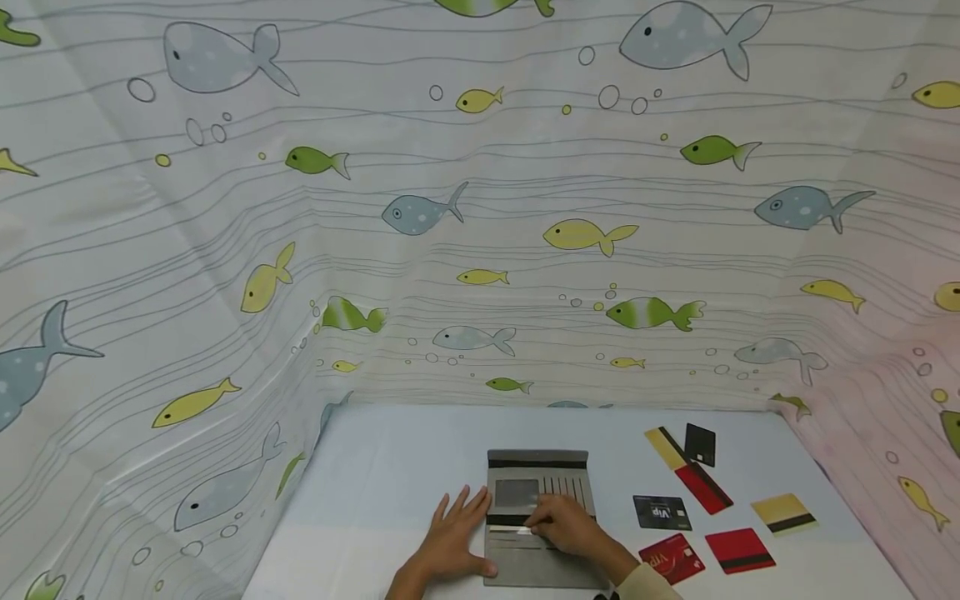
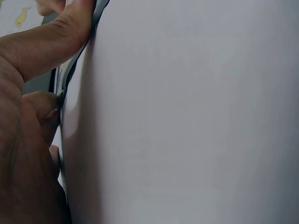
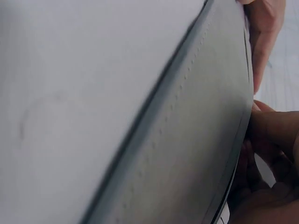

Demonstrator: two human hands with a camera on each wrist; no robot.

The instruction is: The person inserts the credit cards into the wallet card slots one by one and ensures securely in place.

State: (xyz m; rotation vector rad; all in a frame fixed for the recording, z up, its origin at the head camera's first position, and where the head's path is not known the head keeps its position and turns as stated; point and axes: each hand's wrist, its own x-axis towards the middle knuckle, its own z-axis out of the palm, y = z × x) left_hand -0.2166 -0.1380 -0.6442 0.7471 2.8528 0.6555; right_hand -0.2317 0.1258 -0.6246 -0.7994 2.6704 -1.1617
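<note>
- Fish-print sheeting point(image 1: 517, 175) lines back and sides, cut off at frame edges.
- White tabletop point(image 1: 375, 475) below.
- Open grey wallet point(image 1: 536, 571) flat on it, under both hands; right forearm hides its lower right corner.
- Left hand point(image 1: 453, 537): fingers apart at wallet's left edge, thumb on lower panel.
- Right hand point(image 1: 566, 525): fingertips together at middle slots; contact hidden, can't tell if pinching.
- Loose cards point(image 1: 740, 551) lie right of wallet.
</note>
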